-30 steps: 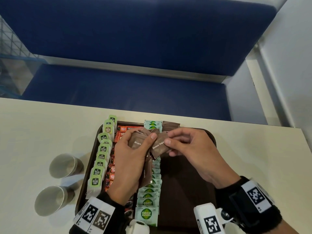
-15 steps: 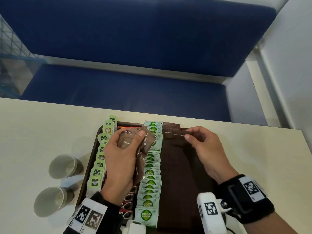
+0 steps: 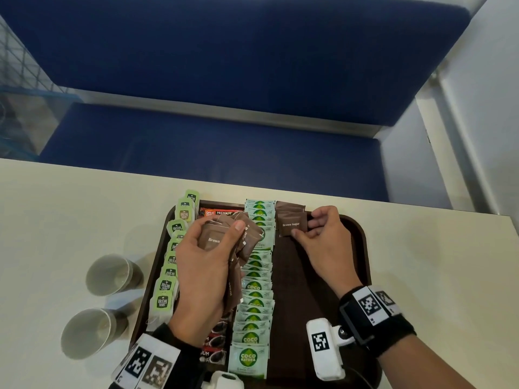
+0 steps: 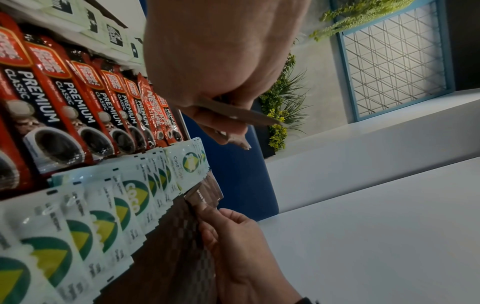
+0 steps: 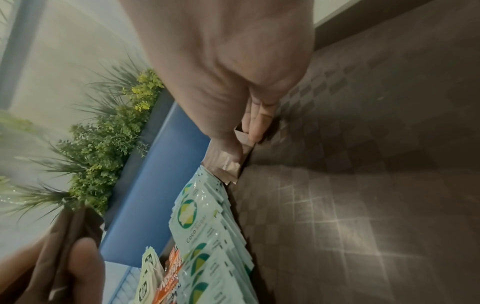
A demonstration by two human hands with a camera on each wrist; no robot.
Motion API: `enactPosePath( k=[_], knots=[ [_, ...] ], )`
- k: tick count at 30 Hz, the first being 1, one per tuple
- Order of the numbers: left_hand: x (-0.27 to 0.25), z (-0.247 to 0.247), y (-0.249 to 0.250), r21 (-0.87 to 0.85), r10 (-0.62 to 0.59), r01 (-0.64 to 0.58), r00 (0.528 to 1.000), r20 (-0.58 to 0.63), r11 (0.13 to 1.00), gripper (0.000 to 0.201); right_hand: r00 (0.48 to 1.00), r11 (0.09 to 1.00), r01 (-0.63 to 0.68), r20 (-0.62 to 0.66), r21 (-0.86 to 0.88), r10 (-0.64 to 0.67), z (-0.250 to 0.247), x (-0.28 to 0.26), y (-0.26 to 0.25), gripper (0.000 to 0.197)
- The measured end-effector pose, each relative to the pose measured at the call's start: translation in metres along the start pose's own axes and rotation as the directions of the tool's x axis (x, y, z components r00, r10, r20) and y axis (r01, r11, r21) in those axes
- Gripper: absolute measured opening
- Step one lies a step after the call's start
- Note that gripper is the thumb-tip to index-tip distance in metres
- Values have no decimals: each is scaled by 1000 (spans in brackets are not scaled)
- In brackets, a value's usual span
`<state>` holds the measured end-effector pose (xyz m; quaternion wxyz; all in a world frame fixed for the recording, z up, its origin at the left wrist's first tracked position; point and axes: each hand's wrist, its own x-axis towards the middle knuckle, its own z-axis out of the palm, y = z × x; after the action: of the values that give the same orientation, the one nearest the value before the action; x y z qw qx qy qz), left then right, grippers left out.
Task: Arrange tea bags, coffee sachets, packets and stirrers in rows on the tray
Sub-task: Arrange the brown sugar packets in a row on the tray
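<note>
A fourth row is being started: a brown paper sugar packet [image 3: 290, 226] is pinched by the right hand [image 3: 323, 237] at the far edge of the dark brown plastic tray [image 3: 356, 248], beside the green packet row [image 3: 254, 290]. A fanned stack of brown packets [image 3: 224, 240] is clamped in the left hand [image 3: 205, 270]. Next, release is judged needed, then another packet drawn.

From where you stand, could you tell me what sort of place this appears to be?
Probably a café or office pantry booth: a blue upholstered bench seat, a pale table, and a brown serving tray of drink sachets.
</note>
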<state>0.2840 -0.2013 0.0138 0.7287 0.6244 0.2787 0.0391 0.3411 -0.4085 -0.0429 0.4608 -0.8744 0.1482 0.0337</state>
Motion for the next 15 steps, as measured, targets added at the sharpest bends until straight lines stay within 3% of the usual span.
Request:
enactPosePath(
  k=[3,15],
  knots=[
    [1,-1,1,-4,-9,9,1000,-1,1000,25,999,998,39,-6,-43,-40,4,-1,2,56],
    [4,0,2,0,-11,11,1000,3,1000,29,996,998,63,-58,-26,-65,12,-1,-1,54]
  ],
)
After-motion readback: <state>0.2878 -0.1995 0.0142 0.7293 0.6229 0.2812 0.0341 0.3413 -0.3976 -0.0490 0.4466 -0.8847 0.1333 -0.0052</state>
